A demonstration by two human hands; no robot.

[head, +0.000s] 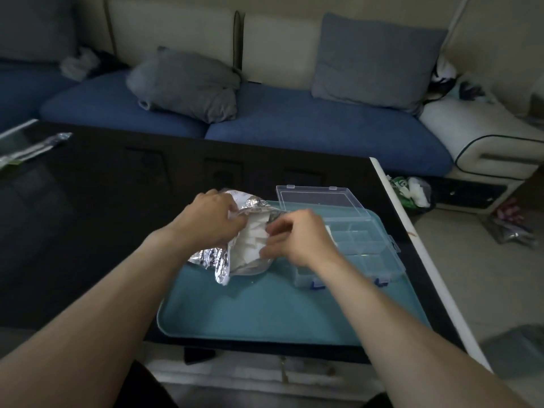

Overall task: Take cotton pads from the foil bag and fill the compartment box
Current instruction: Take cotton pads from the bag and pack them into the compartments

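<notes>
Dim living-room light falls on a glossy black desk (88, 219) carrying a teal tray (265, 313). On the tray's far left lies the crumpled foil bag (212, 257), its mouth spread to show white cotton pads (250, 240) inside. The left hand (212, 219) grips the bag's upper edge with curled fingers, holding it open. The right hand (300, 237) reaches into the mouth, its fingers (276, 231) drawn together and apparently pinching a pad, though blur makes the contact hard to confirm. Just right of the bag, touching the right hand's far side, sits the clear compartment box (362, 254) with its lid (321, 198) thrown back; its cells look mostly unfilled. The step in hand seems to be drawing pads out; next would come lifting a pad free without dragging others along, then carrying it right into a cell. Behind the desk stands a blue sofa (294, 122) with grey cushions (188, 83); nothing blocks the short path from bag to box
</notes>
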